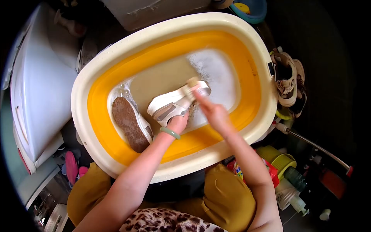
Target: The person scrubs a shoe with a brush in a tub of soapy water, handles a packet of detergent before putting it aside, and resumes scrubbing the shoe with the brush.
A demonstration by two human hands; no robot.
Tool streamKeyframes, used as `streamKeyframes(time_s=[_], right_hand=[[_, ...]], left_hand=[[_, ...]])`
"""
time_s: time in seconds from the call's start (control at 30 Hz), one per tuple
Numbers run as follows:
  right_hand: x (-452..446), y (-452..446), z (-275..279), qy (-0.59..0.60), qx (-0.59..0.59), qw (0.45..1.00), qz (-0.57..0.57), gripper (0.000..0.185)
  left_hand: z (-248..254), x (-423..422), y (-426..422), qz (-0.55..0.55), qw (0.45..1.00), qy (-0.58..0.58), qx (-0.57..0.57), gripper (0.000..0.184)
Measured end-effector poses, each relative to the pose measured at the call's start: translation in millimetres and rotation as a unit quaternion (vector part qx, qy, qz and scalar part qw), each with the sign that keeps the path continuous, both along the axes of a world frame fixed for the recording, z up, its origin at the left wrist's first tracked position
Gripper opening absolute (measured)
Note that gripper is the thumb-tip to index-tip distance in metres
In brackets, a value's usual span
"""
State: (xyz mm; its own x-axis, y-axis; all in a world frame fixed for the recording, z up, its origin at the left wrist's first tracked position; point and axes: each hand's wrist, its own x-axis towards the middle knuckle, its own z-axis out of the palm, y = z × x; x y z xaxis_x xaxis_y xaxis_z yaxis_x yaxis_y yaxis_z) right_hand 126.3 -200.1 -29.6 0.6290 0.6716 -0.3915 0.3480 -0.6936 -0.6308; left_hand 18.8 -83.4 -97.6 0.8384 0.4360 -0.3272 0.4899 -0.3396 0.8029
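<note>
A white and grey sneaker (168,103) is tilted on its side above cloudy water in the tub. My left hand (177,123), with a green bangle at the wrist, reaches into its opening and holds it; the fingers are hidden inside. Blurred by motion, my right hand (211,110) grips a small scrubbing brush (191,82) with a light wooden-looking back. The brush lies against the sneaker near its right end. A second sneaker (129,123) rests on its side at the tub's left, its brown sole showing.
The oval cream and yellow tub (174,172) sits before my knees. To its right stand more sneakers (285,79) and a metal-poled tool (317,147). Bottles (295,179) and a red packet (272,172) lie lower right. A white basin-like fixture (42,85) fills the left.
</note>
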Motion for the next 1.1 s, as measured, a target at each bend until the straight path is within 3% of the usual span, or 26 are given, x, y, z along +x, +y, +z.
streamKeyframes(time_s=[0.03, 0.07, 0.1, 0.17, 0.2, 0.23, 0.3, 0.33, 0.4, 0.43, 0.5, 0.57, 0.63, 0.7, 0.73, 0.83, 0.97, 1.1], right_hand=[[15, -5, -6, -0.004, -0.002, 1.000, -0.001, 0.043], [26, -9, -12, 0.024, 0.020, 0.997, -0.068, 0.042], [31, -13, -13, 0.051, 0.041, 0.988, -0.137, 0.042], [9, 12, 11, 0.113, 0.098, 0.981, -0.120, 0.041], [-14, 22, 8, 0.067, 0.111, 0.991, -0.037, 0.042], [-28, 28, 4, 0.019, 0.125, 0.991, 0.044, 0.042], [-19, 25, 5, 0.025, 0.092, 0.995, 0.026, 0.042], [-8, 23, 5, 0.024, 0.056, 0.998, 0.014, 0.043], [14, 19, -2, -0.007, 0.074, 0.997, -0.022, 0.042], [21, 22, -1, -0.031, 0.092, 0.994, -0.053, 0.042], [12, 34, -4, 0.036, 0.029, 0.996, -0.074, 0.042], [-10, 47, -10, -0.003, 0.079, 0.996, 0.030, 0.043], [-17, 51, -3, 0.012, 0.052, 0.997, 0.061, 0.043], [5, 39, -21, -0.065, 0.058, 0.995, 0.041, 0.041], [27, 38, -16, -0.013, -0.006, 1.000, -0.010, 0.040], [22, 48, -26, -0.032, 0.039, 0.998, -0.023, 0.040], [-23, 54, -12, -0.009, 0.010, 0.998, 0.058, 0.039], [24, 62, -30, -0.046, -0.010, 0.999, 0.010, 0.037]], left_hand=[[7, -1, 3, -0.066, 0.991, 0.061, 0.101, 0.034], [5, -1, 4, -0.067, 0.991, 0.059, 0.099, 0.034], [0, -2, 4, -0.040, 0.998, 0.037, 0.032, 0.036], [-8, 5, 4, -0.012, 0.999, 0.014, -0.031, 0.037], [-11, 7, -1, 0.204, 0.927, -0.021, -0.315, 0.037], [-11, 8, -2, 0.392, 0.731, -0.054, -0.556, 0.036], [-8, 3, 11, 0.368, 0.739, -0.035, -0.564, 0.035], [-9, 3, 15, 0.258, 0.871, -0.067, -0.413, 0.034], [-6, 10, 17, 0.136, 0.956, -0.100, -0.242, 0.033], [-4, 15, 19, 0.166, 0.947, -0.066, -0.267, 0.032], [1, 19, 22, 0.205, 0.926, -0.043, -0.315, 0.031], [7, 23, 28, 0.226, 0.904, -0.074, -0.355, 0.030], [17, 19, 35, 0.333, 0.817, 0.009, -0.471, 0.030], [4, 15, 32, 0.305, 0.849, -0.038, -0.431, 0.028], [7, 17, 32, 0.302, 0.842, -0.050, -0.443, 0.028], [4, 23, 38, 0.313, 0.823, -0.036, -0.473, 0.027], [1, 21, 50, 0.382, 0.781, -0.021, -0.493, 0.027], [0, 19, 46, 0.359, 0.774, -0.055, -0.519, 0.028]])
